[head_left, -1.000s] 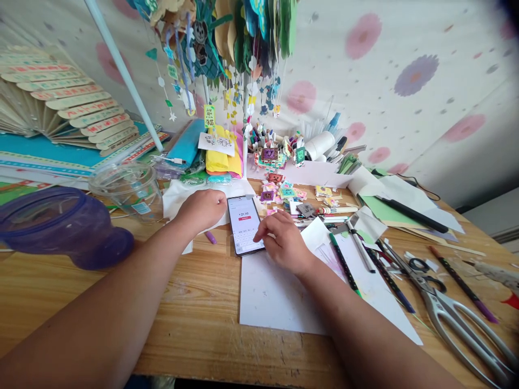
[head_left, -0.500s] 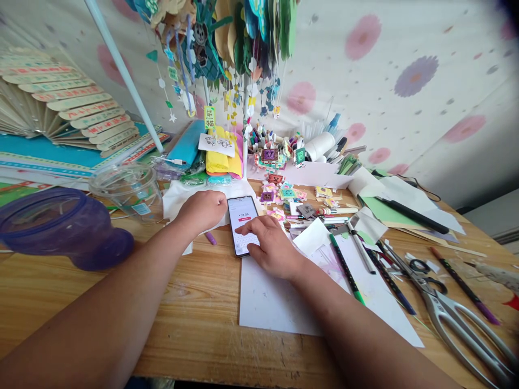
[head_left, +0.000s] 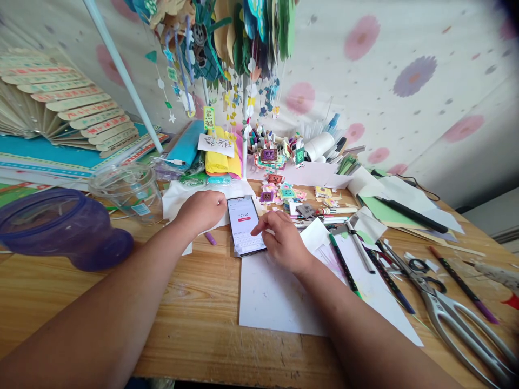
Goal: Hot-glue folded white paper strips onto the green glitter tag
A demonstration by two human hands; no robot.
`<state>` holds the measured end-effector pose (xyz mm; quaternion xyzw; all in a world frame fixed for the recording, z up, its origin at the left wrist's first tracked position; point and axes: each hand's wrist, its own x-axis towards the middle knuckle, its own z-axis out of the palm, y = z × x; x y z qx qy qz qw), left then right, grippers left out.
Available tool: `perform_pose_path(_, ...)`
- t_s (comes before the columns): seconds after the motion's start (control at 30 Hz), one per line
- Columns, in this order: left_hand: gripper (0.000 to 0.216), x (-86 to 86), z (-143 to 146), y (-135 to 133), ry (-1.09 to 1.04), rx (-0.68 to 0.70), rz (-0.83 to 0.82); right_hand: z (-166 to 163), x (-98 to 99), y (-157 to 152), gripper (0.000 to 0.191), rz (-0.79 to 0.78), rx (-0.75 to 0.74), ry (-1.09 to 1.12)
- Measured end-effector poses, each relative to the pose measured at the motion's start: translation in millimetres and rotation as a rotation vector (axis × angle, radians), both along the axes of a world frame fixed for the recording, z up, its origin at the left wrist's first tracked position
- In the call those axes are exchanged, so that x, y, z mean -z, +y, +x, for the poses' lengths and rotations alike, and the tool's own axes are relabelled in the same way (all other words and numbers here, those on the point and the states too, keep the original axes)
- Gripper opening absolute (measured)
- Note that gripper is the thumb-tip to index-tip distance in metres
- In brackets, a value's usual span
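A smartphone [head_left: 239,210] lies face up on the table, its lit screen showing a price and a keyboard below. Over its lower right side is my right hand [head_left: 284,240], index finger extended toward the keyboard and the other fingers loosely bent, holding nothing. Just left of the phone, my left hand [head_left: 200,209] rests as a closed fist on white sheet material [head_left: 172,197]; no object shows from it, and the undersides of its fingers are hidden. A small purple stick-like piece [head_left: 210,238] lies below that fist. White paper [head_left: 275,302] lies under my right forearm.
Large scissors [head_left: 450,319], markers [head_left: 343,262] and a black-handled knife [head_left: 421,216] lie on the right. A purple translucent container [head_left: 52,227] and a clear plastic cup [head_left: 125,189] occupy the left. Small coloured paper pieces [head_left: 286,193] are heaped behind the phone, below hanging paper decorations [head_left: 227,43].
My right hand has shifted right, uncovering more of the keyboard on the phone's screen. My left hand stays in the same place.
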<state>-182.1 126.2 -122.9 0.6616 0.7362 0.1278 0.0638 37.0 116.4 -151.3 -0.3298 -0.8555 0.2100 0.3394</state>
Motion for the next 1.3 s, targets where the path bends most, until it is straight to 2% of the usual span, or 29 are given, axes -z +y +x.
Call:
perform_pose_path(0.13,0.026,-0.5,0.0,0.0,-0.003,0.002,-0.003,0.1,-0.3,-0.4,0.025,-0.006,-0.004,-0.014)
perform_pose_path(0.4,0.027,-2.4,2.1,-1.2,0.007,0.008,-0.005,-14.5,-5.4,-11.1,0.030,0.000,-0.165,-0.228)
perform_pose_path(0.5,0.027,-3.5,2.1,-1.6,-0.002,0.012,-0.005,-14.5,-5.3,-11.9,0.029,-0.015,-0.174,-0.203)
perform_pose_path(0.57,0.027,-4.0,1.9,-2.1,-0.016,0.015,-0.006,-11.0,-3.9,-9.9,0.028,-0.051,-0.151,-0.084)
perform_pose_path(0.73,0.031,-3.8,2.2,-5.1,-0.105,0.046,-0.055,2.0,1.6,1.4,0.022,-0.155,0.031,0.156)
perform_pose_path(1.0,0.039,-4.1,7.2,-9.6,-0.257,0.032,-0.239,7.6,7.3,9.8,0.020,-0.178,0.107,0.240)
perform_pose_path(1.3,0.043,-1.8,15.6,-13.0,-0.217,0.097,-0.262,7.9,5.0,8.7,0.020,-0.165,0.183,0.320)
